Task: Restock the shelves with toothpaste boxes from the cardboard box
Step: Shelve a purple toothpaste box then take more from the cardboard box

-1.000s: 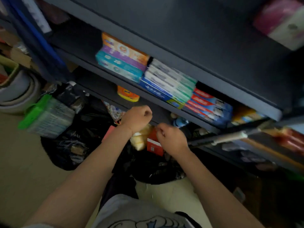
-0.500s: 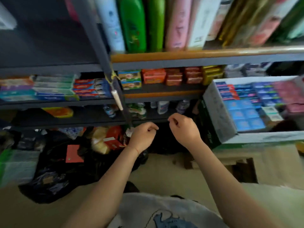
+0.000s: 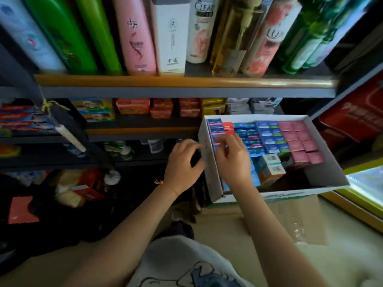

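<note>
Your right hand (image 3: 233,157) is hovering inside the open white cardboard box (image 3: 209,162), its curled fingers over the upright blue toothpaste boxes (image 3: 267,134) at the box's left side; whether they are pinching one, I cannot tell. Your left hand (image 3: 183,162) is resting at the box's outer left wall, fingers loosely curled and apart, gripping nothing. More red-and-blue toothpaste boxes (image 3: 19,119) are lying stacked on the dark metal shelf (image 3: 143,136) at left.

Head-worn view, down toward shelves (image 3: 186,88)
</note>
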### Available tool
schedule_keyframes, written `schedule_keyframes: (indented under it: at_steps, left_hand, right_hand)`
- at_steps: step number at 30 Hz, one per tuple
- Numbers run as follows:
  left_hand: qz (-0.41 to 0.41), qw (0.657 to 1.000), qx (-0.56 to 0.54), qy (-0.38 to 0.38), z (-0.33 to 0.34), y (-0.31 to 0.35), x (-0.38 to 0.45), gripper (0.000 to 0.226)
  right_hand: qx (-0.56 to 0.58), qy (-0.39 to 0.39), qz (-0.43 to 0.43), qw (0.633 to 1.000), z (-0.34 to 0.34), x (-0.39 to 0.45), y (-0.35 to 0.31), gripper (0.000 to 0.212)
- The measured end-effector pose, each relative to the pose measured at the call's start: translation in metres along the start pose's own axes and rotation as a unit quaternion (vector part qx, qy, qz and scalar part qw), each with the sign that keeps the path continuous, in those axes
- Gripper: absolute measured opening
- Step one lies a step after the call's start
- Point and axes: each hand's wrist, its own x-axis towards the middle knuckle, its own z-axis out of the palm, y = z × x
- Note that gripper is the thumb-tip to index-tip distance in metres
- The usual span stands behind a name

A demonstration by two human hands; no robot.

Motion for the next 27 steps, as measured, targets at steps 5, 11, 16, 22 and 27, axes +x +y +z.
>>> schedule_keyframes:
  at_steps: [5, 11, 16, 22, 27]
  left_hand:
    - [0.041, 0.997, 0.061, -0.016, 0.049, 0.034, 0.039, 0.048]
    - [0.034, 0.975, 0.192, -0.102, 0.100, 0.076, 0.056, 0.061]
    - [-0.037, 0.955, 0.293, -0.027, 0.139, 0.105, 0.046, 0.048]
    - [-0.158, 0.939, 0.304, -0.033, 0.175, 0.131, 0.022, 0.060]
    - [-0.229, 0.946, 0.229, -0.001, 0.179, 0.158, 0.002, 0.063]
  right_hand:
    - [-0.039, -0.004, 0.027, 0.999, -0.034, 0.028, 0.057, 0.011]
    - [-0.174, -0.064, 0.040, 0.982, -0.058, 0.039, 0.128, 0.015]
    - [-0.372, -0.229, 0.096, 0.894, -0.078, 0.035, 0.157, 0.069]
    - [-0.332, -0.271, 0.033, 0.903, -0.086, 0.022, 0.185, 0.074]
    - [-0.273, -0.330, 0.006, 0.903, -0.105, 0.019, 0.187, 0.062]
